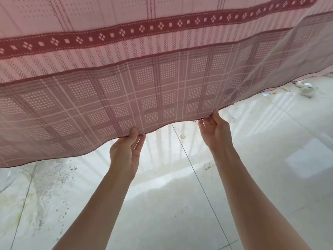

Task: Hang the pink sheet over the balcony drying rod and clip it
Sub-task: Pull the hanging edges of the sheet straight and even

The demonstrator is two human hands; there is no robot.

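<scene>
The pink sheet (pixel 162 73) fills the upper half of the head view, thin and checked, with a dark red diamond-patterned band across it. Its lower hem hangs in a wavy line above the floor. My left hand (pixel 126 152) pinches that hem from below, thumb on the near side and fingers behind the cloth. My right hand (pixel 214 129) pinches the hem a little to the right and higher, in the same way. Both forearms reach up from the bottom of the frame. The drying rod and any clips are out of sight.
Below the sheet lies a pale tiled floor (pixel 162 204), glossy and stained at the left, with railing shadows across it. A small white round fitting (pixel 307 88) sits on the floor at the far right, just under the sheet's edge.
</scene>
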